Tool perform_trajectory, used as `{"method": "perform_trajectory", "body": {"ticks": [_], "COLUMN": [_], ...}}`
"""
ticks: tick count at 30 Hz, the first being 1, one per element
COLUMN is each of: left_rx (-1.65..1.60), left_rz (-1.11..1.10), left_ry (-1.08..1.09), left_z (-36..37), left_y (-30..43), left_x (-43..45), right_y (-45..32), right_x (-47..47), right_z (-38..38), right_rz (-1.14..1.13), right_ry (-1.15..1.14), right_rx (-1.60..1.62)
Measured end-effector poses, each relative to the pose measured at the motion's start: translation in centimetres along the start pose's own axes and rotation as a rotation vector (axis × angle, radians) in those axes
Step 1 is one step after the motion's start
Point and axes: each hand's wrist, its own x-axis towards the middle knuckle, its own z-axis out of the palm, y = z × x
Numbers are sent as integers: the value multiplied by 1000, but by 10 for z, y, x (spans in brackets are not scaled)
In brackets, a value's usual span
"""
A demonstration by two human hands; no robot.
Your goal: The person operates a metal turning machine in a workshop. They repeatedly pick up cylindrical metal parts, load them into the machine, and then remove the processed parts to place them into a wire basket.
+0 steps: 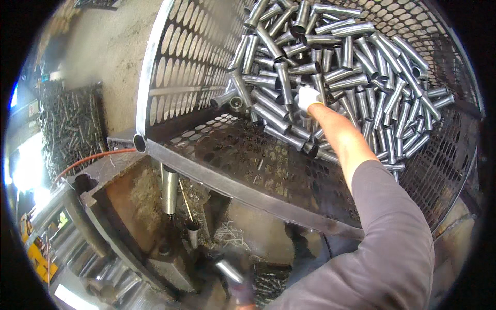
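Note:
My right hand, in a white glove, reaches over the wall of a perforated metal basket into a heap of shiny metal tubes. It touches the tubes near the middle of the pile. Its fingers are turned away from view, so whether it grips one is hidden. Low in the picture, my left hand is blurred and wears a dark glove. A short metal tube sticks out of it, pointing up and left. Many tubes in the heap have one flared end and lie at all angles.
The basket's rim bar crosses between my hands. Left of it stands a steel machine frame with an upright metal cylinder. A red hose runs to the basket corner. Metal slivers lie below; another bin of parts stands far left.

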Motion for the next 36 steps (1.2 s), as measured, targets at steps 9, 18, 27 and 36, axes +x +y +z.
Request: {"method": "perform_trajectory", "body": {"ticks": [9,18,27,36], "left_rx": [40,-980,-1338,-1293], "left_rz": [-719,-790,-239,48], "left_ry": [-78,813,1158,600], "left_z": [-55,-80,-329,-425], "left_y": [-209,-466,-470,-492], "left_x": [-148,-263,-188,-87], "right_y": [-29,-312,-578,-672], "right_x": [-217,-662,-968,-1055], "right_z": [-218,-251,-23,68], "right_rz": [-262,-1316,-1963,-2045], "right_ry": [435,300,-326,-275], "right_rx": [47,414,-69,-661]}}
